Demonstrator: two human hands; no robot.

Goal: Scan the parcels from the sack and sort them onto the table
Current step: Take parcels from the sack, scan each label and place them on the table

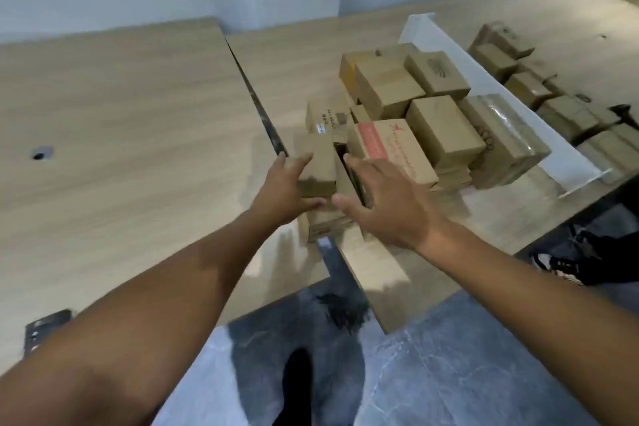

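A small brown cardboard parcel [318, 166] sits at the near left corner of a stack of parcels on the wooden table [276, 73]. My left hand [283, 188] holds this parcel, fingers along its left side and thumb under its near edge. My right hand [383, 201] lies spread beside it, fingers straight against the neighbouring parcels, one of them printed in red [387, 145]. Several more brown parcels [439, 128] are packed behind. No sack and no scanner are in view.
A white divider [484, 79] runs diagonally across the table, with another group of parcels [553, 93] beyond it. A second wooden table [114, 135] stands to the left across a narrow gap. A dark phone-like object [45, 328] lies at its near edge. Grey floor below.
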